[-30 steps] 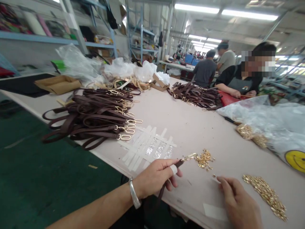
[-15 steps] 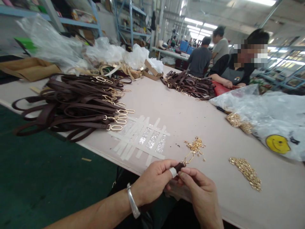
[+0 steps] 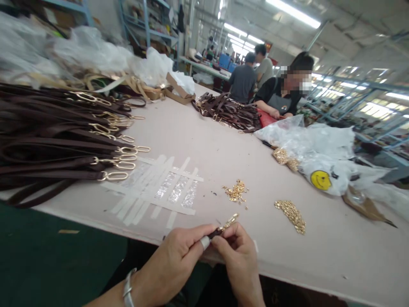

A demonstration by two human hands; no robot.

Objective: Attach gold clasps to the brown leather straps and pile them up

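Note:
Between my two hands is the end of a dark brown leather strap (image 3: 214,233), with a gold clasp (image 3: 231,221) pointing away from me. My left hand (image 3: 179,260) grips the strap end from the left; white tape wraps one of its fingertips, and a silver bangle circles the wrist. On the right, my right hand (image 3: 238,251) pinches the same strap end beside the clasp. Whether a small part sits in its fingertips is hidden. Just beyond lies a loose pile of small gold fittings (image 3: 236,191), with a second gold pile (image 3: 291,216) farther right.
Many brown straps with gold clasps (image 3: 57,149) are heaped at the left. White tape strips (image 3: 143,192) hold clear plastic on the table (image 3: 204,149). Another strap pile (image 3: 228,111) lies at the back near a seated co-worker (image 3: 281,94). Plastic bags (image 3: 319,145) rest at the right.
The view has swung to the right, so everything shifts left. The gold clasp has turned and now shows nearly edge-on. Both hands stay closed on the strap end.

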